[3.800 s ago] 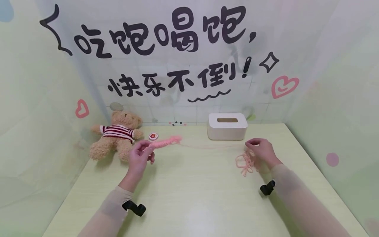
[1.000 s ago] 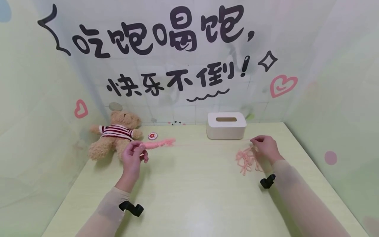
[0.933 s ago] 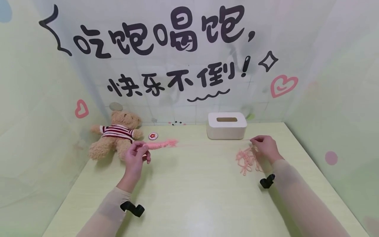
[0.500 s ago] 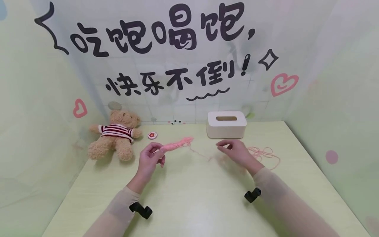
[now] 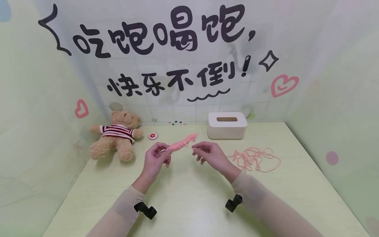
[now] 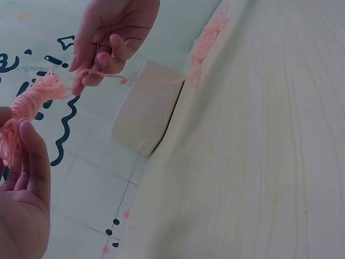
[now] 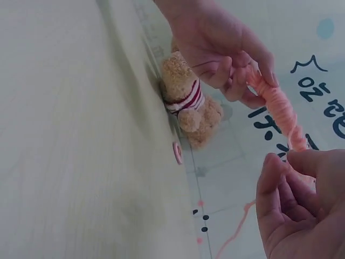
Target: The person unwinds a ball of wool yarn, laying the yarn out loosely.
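My left hand (image 5: 154, 162) pinches one end of a wound bundle of pink yarn (image 5: 181, 144) above the table. The bundle's loose, frayed end points up and right, towards my right hand (image 5: 215, 157). Between thumb and fingertips, that right hand pinches a thin strand close to the frayed end. In the left wrist view, the yarn strand (image 6: 156, 80) trails from it towards a loose tangle of yarn (image 5: 254, 158) on the table at the right. The right wrist view shows the wraps of the yarn bundle (image 7: 280, 110) between the two hands.
A teddy bear (image 5: 116, 135) in a striped sweater leans at the back left, with a round flower badge (image 5: 153, 136) beside it. At the back stands a white tissue box (image 5: 226, 126). A printed curtain (image 5: 189, 65) closes off the table's far side.
The right hand has come in from the far right, bringing the strand near the bundle. My left hand has shifted right with the bundle. The once-stretched strand is now short between the hands.
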Demonstrator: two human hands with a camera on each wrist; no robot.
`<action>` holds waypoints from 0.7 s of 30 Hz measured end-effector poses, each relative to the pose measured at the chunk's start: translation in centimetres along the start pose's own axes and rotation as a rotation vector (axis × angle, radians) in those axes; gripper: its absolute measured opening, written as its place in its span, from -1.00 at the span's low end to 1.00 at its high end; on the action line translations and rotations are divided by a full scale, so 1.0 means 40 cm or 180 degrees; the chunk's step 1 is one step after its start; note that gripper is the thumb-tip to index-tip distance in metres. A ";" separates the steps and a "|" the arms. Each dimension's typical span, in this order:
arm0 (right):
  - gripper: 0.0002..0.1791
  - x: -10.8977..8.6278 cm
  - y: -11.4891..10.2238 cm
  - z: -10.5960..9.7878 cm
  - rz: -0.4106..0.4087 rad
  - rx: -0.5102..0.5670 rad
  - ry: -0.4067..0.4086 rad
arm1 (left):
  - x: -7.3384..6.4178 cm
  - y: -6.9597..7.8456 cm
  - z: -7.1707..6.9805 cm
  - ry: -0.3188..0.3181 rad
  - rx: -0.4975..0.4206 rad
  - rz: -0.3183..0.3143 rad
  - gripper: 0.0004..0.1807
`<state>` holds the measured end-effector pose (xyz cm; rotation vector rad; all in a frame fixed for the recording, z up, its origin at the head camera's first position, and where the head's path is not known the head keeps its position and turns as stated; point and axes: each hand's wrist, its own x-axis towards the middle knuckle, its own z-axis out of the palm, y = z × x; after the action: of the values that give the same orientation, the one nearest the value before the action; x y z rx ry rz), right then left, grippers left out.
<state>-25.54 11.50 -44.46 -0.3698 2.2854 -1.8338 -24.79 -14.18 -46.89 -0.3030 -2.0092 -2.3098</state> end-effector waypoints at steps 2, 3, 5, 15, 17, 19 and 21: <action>-0.75 -0.004 -0.003 0.005 -0.0052 -0.0103 0.0084 | 0.001 -0.002 -0.001 0.0022 0.0060 -0.0003 -0.76; -0.79 -0.008 -0.006 0.005 -0.0089 -0.0207 0.0118 | 0.001 -0.003 -0.002 0.0037 0.0093 0.0000 -0.76; -0.83 -0.017 -0.013 0.002 -0.0180 -0.0482 0.0166 | 0.003 -0.003 -0.004 0.0067 0.0165 0.0001 -0.76; -0.81 -0.022 -0.017 -0.095 -0.0364 -0.1077 0.0525 | 0.003 -0.013 -0.037 0.0004 0.0188 0.0076 -0.78; -0.78 -0.020 -0.002 -0.124 -0.0361 -0.1094 0.0571 | 0.002 -0.011 -0.043 0.0012 0.0153 0.0113 -0.75; -0.77 -0.023 0.016 -0.151 -0.0351 -0.1115 0.0618 | 0.003 -0.008 -0.050 0.0048 0.0105 0.0164 -0.75; -0.77 -0.030 0.033 -0.177 -0.0323 -0.1154 0.0676 | 0.004 -0.004 -0.060 0.0092 0.0050 0.0201 -0.76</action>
<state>-26.61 18.71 -44.23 -0.3628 2.8020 -1.5606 -25.22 -16.52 -47.33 -0.3254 -1.9740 -2.2468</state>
